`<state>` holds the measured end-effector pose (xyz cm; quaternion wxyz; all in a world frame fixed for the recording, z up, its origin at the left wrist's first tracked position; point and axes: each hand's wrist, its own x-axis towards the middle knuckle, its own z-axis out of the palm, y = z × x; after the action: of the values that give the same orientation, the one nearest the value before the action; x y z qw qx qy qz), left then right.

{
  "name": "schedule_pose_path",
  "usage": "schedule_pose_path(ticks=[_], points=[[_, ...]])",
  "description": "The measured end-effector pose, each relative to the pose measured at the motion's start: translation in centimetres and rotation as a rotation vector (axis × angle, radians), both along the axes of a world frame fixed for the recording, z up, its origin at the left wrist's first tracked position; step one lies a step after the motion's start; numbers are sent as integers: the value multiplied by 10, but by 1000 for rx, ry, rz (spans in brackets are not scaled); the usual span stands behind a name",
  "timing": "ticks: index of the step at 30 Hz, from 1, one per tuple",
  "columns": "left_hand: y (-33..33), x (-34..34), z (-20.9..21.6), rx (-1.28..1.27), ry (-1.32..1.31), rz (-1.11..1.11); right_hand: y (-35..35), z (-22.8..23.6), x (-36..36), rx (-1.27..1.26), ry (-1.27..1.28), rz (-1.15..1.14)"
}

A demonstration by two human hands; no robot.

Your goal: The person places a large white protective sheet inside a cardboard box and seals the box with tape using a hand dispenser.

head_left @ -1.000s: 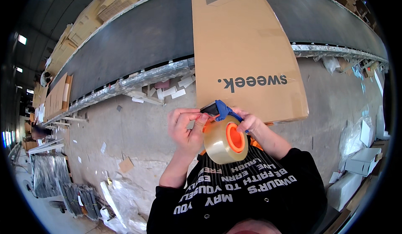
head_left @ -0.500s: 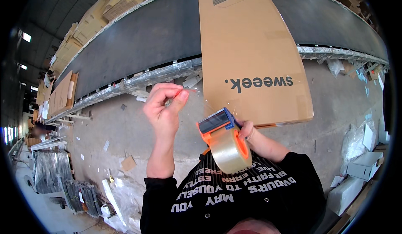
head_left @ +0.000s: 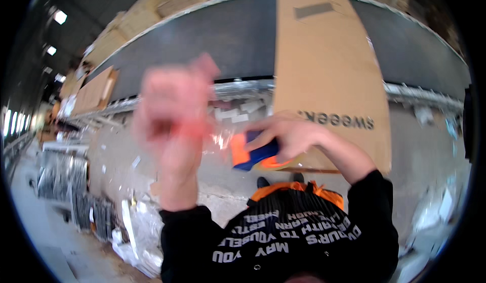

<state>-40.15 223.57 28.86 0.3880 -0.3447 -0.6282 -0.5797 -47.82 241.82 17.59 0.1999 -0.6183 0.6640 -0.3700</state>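
A long brown cardboard box (head_left: 329, 75) lies across the conveyor, its near end sticking out toward me. My right hand (head_left: 291, 136) is wrapped over the top of an orange and blue tape dispenser (head_left: 242, 151), beside the left corner of the box's near end. The tape roll is mostly hidden under the hand. My left hand (head_left: 174, 103) is raised to the left of the dispenser, apart from the box. Motion smears its fingers, and a reddish blur shows at its palm; what it holds, if anything, cannot be made out.
The dark conveyor belt (head_left: 212, 37) runs left to right behind a metal rail (head_left: 243, 86). Stacked cartons (head_left: 147, 12) stand beyond it. A flat carton (head_left: 93, 91) leans at the far left. Plastic wrap (head_left: 144, 232) and wrapped bundles (head_left: 63, 174) lie on the floor at left.
My left hand has lifted up and leftward from its pinch on a thin red strip. My right hand has turned the tape dispenser over and brought it forward, away from my chest.
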Motion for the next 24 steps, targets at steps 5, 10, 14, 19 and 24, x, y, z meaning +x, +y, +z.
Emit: schedule_pose_path(ticks=[5,10,14,19,24], points=[[-33,75,-29,307,7,-534,-29,-23,-7,50,-108,53],[-51,116,-5,332,305,-430,-101,-51,31,114,-142,334],[-69,171,11,708,467,-154,-192,-50,76,227,-111,518],[-139,243,23,980,178,25,-287,-56,96,190,-10,496],[-275,253,-1,462,423,275,-380,-64,115,245,-151,370]])
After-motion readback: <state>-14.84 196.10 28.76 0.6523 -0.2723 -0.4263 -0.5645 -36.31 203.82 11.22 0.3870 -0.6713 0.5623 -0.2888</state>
